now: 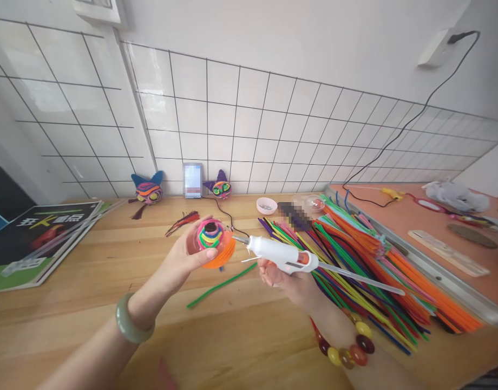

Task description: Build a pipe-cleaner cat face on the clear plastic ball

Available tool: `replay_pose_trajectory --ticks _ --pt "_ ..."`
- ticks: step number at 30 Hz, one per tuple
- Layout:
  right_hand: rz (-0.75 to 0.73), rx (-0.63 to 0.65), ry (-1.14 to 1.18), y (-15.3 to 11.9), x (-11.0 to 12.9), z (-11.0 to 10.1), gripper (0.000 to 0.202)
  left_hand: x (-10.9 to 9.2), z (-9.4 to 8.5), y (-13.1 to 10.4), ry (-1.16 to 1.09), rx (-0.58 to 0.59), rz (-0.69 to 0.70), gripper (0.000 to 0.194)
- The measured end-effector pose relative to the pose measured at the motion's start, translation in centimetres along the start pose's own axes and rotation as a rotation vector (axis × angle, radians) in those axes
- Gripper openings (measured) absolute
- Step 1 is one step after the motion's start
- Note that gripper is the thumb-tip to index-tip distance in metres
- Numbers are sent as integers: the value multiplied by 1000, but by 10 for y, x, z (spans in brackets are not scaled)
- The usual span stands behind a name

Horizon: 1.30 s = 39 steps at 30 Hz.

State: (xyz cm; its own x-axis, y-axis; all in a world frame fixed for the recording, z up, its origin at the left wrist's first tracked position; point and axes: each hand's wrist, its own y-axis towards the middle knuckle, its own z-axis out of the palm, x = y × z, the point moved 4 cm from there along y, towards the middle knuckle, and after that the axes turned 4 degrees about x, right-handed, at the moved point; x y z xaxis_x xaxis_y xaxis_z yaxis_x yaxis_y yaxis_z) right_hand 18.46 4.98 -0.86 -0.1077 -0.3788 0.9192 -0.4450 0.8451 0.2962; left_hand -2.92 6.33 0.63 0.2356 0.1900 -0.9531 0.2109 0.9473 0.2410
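My left hand point(188, 252) is closed around a round ornament point(222, 254) wrapped in pipe cleaners, with pink, green, yellow and blue rings on one side and orange on the other. In my right hand point(285, 281) is a white hot glue gun point(281, 253), gripped by its handle, which my fingers mostly hide. Its metal nozzle points left and meets or nearly meets the ornament's orange edge; I cannot tell if they touch. A clear glue stick point(362, 277) juts from the gun's rear. Below the ornament, a single green pipe cleaner point(220, 286) lies on the wooden table point(90, 325).
Many coloured pipe cleaners point(366, 271) spread over the right side. Two finished ornaments point(148, 190) and a phone point(192, 180) stand along the tiled wall. A pink bowl point(267, 206) sits at the back, a tassel bundle point(182, 221) nearer, and a magazine point(41, 238) at left.
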Motion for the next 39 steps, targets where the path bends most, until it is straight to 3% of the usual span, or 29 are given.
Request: replay_pose_trajectory --ticks 3,13,24,31,39 --pt "-4 18 127 2 -1 0 29 -1 3 -1 82 23 -4 67" --pt "61 -102 88 2 5 1 25 -7 14 -8 250 -14 36 60" --pt "58 -111 95 2 6 5 22 -8 17 -11 206 25 78 47" --pt "43 -53 77 1 3 5 21 -2 17 -11 185 52 69 50" --pt "51 -37 174 4 3 6 23 3 17 -8 203 -14 66 72"
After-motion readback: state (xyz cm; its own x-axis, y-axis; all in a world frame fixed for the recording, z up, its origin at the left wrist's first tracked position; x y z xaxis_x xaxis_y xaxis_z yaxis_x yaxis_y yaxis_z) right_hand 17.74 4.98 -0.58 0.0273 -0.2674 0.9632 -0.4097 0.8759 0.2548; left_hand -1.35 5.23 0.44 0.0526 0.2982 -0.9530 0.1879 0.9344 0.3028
